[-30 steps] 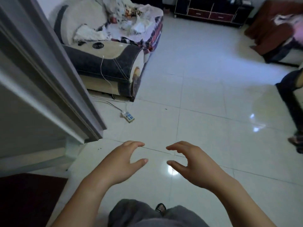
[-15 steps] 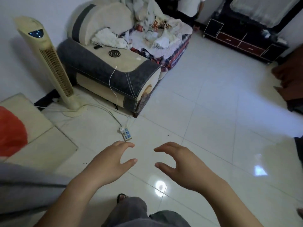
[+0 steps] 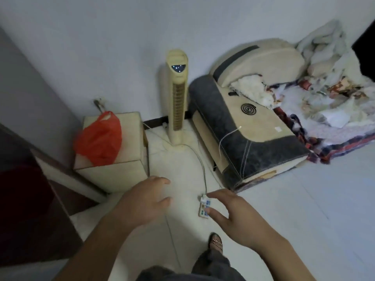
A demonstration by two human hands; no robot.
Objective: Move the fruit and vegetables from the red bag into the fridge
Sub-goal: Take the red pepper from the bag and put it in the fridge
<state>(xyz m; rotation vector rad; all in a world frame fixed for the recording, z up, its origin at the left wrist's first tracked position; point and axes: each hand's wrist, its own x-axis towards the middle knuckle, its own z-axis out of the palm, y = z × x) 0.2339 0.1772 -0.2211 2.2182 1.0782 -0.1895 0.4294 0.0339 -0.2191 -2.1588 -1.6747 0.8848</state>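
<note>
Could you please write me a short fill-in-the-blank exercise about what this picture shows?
1. The bag on the cream box is ____ in colour.
2. The tower fan stands between the cream box and the ____.
3. The left hand and the right hand both hold ____.
4. The power strip lies on the ____.
Missing words: red; sofa; nothing; floor.

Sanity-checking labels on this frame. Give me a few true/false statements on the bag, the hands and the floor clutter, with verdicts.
1. The red bag sits on top of the cream stool. True.
2. The left hand grips the bag. False: it is open, holds nothing and is clear of the bag.
3. The tower fan stands between the stool and the sofa. True.
4. The power strip lies on the sofa. False: it lies on the floor.
5. The right hand holds a fruit. False: it is empty.
</note>
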